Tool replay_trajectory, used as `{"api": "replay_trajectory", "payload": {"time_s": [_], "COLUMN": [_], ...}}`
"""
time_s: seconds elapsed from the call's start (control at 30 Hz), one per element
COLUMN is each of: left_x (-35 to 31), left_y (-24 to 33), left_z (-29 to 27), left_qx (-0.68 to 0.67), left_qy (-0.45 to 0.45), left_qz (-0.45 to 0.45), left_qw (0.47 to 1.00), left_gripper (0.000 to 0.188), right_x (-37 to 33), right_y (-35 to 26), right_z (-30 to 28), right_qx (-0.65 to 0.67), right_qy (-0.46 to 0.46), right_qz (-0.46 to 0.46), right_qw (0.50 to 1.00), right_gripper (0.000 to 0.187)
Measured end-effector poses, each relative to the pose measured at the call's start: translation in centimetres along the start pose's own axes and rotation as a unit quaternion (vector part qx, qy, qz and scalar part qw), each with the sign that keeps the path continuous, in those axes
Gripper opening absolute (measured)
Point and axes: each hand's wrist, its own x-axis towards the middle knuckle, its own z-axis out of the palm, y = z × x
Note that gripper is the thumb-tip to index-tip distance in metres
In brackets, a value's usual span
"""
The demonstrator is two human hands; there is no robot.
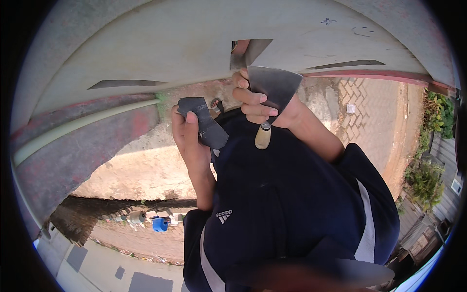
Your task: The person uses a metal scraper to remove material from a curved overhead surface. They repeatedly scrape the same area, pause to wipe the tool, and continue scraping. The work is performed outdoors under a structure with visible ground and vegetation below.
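Near a pale slotted wall (185, 48) bearing pen doodles (328, 21), above brick paving (362, 134), a navy shirt (316, 194) is showing white lettering (224, 215). The right hand (252, 98) is grasping a scraper (276, 87) by its blade; the left hand (188, 138) is pinching a dark sheet (208, 125). Farther off, a blue container-like object (159, 224) is lying, contents unclear.

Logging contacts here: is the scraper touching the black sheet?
Apart. The head view shows navy shirt in the gap between scraper and black sheet.
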Motion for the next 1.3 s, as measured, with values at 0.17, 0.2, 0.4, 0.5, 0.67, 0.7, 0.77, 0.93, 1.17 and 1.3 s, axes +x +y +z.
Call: {"api": "replay_trajectory", "payload": {"time_s": [0.17, 0.2, 0.4, 0.5, 0.67, 0.7, 0.77, 0.93, 1.17, 1.3], "left_x": [-0.2, -0.1, 0.3, -0.2, -0.8, -0.9, -0.9, -0.9, -1.3, -1.5], "left_y": [0.3, 0.4, 0.4, 0.6, 1.0, 1.0, 1.0, 0.6, 0.1, 0.0], "left_z": [1.2, 1.3, 1.3, 0.9, 0.1, 0.0, -0.1, -0.3, -0.5, -0.5], "left_qx": [0.028, 0.025, 0.033, 0.109, 0.266, 0.289, 0.300, 0.313, 0.321, 0.334], "left_qy": [0.003, -0.001, 0.031, 0.014, -0.063, -0.088, -0.085, -0.111, -0.118, -0.119], "left_qz": [-0.023, -0.032, -0.024, 0.059, 0.174, 0.184, 0.190, 0.256, 0.265, 0.265], "left_qw": [0.999, 0.999, 0.999, 0.992, 0.946, 0.935, 0.931, 0.908, 0.902, 0.897], "left_gripper": [0.028, 0.028, 0.024, 0.022, 0.017, 0.017, 0.015, 0.012, 0.009, 0.008], "right_x": [-0.1, -0.1, 0.0, 0.1, 0.7, 0.9, 1.2, 1.8, 1.6, 1.7], "right_y": [0.9, 1.4, 2.9, 2.6, 2.2, 2.0, 1.5, 0.6, 0.7, 0.5], "right_z": [0.3, 0.4, 1.1, 1.9, 3.7, 4.0, 4.4, 4.8, 5.0, 5.0], "right_qx": [-0.282, -0.380, -0.497, -0.741, -0.809, -0.819, -0.831, -0.821, -0.840, -0.847], "right_qy": [0.152, 0.221, 0.296, 0.244, 0.226, 0.224, 0.223, 0.230, 0.236, 0.255], "right_qz": [-0.079, -0.106, -0.171, -0.219, -0.249, -0.245, -0.240, -0.236, -0.236, -0.234], "right_qw": [0.944, 0.892, 0.798, 0.585, 0.482, 0.468, 0.450, 0.466, 0.427, 0.403], "right_gripper": [0.039, 0.041, 0.055, 0.057, 0.056, 0.055, 0.053, 0.050, 0.048, 0.047]}}
